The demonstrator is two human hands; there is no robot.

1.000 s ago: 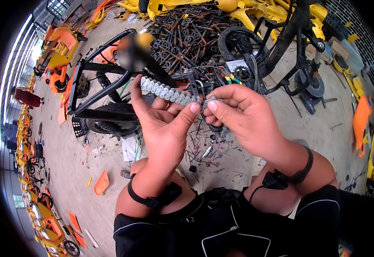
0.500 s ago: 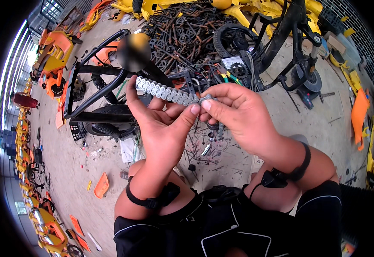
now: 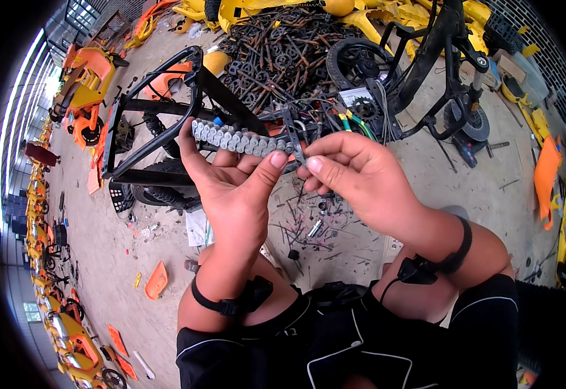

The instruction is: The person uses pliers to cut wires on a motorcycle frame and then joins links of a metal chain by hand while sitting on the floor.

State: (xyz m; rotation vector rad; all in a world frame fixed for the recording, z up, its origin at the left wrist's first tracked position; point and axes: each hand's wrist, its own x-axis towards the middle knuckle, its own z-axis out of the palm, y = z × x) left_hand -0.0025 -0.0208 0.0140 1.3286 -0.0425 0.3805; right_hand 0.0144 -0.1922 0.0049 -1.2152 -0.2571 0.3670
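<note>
A silver roller chain (image 3: 234, 139), folded back on itself in two rows, lies across the fingers of my left hand (image 3: 231, 185). My left thumb presses on its right end, and the forefinger reaches up behind its left end. My right hand (image 3: 354, 175) pinches the loose end of the chain between thumb and forefinger, just right of the folded part. Both hands are held up over the floor, in front of a black frame (image 3: 166, 123). The right fingertips partly hide the chain's end.
Behind the hands lies a large heap of rusty cranks and chainrings (image 3: 276, 58). A wheel (image 3: 361, 61) and a black fork (image 3: 455, 84) stand at the far right. Screws and a metal socket (image 3: 315, 228) litter the floor below. An orange panel (image 3: 156, 280) lies at left.
The left hand and the folded chain have shifted a little left, away from the right hand. A short stretch of chain end now shows between the hands.
</note>
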